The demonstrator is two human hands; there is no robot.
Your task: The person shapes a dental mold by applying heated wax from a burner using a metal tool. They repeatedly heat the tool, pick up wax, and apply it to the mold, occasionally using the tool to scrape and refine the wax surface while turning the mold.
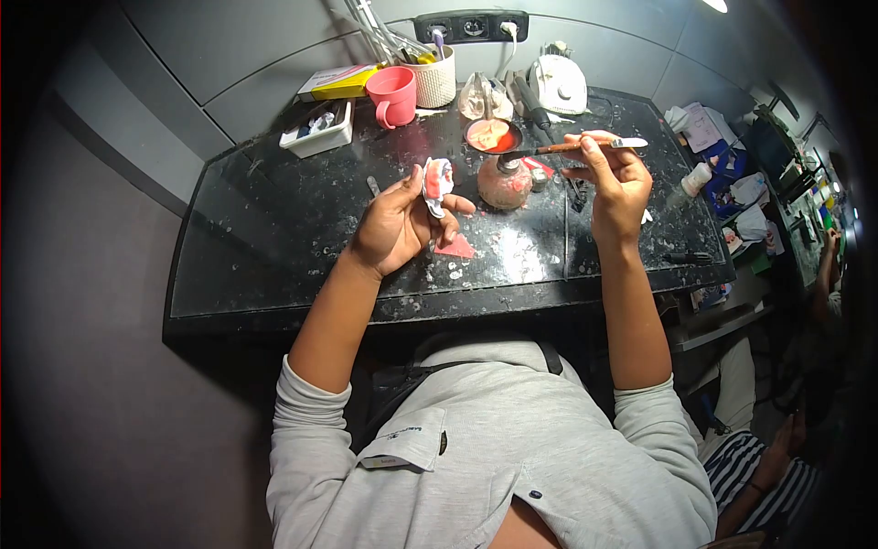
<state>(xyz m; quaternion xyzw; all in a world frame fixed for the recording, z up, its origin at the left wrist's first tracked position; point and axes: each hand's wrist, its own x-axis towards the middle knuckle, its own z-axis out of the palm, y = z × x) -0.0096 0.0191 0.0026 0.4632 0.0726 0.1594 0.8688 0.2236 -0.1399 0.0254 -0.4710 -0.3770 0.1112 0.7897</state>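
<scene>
My left hand (391, 225) is closed on a white plaster dental cast with pink wax (435, 186), held up over the bench. In my right hand (622, 188) is a wax knife (572, 146) with a brown handle, gripped between thumb and fingers. Its far end reaches left to the top of a round, wax-smeared spirit lamp (505, 188); I cannot make out a flame. Just behind that tip is a small dark pan (518, 137) with pink and reddish wax in it. Below my left fingers, a piece of pink wax sheet (455, 246) lies on the bench.
The speckled black bench (274, 247) carries a pink mug (393, 95), a white tray (318, 137), a holder with tools (435, 82) and a white device (558, 85) along its back. A thin rod (566, 240) lies near my right hand. Another person's striped clothing (741, 457) shows at right.
</scene>
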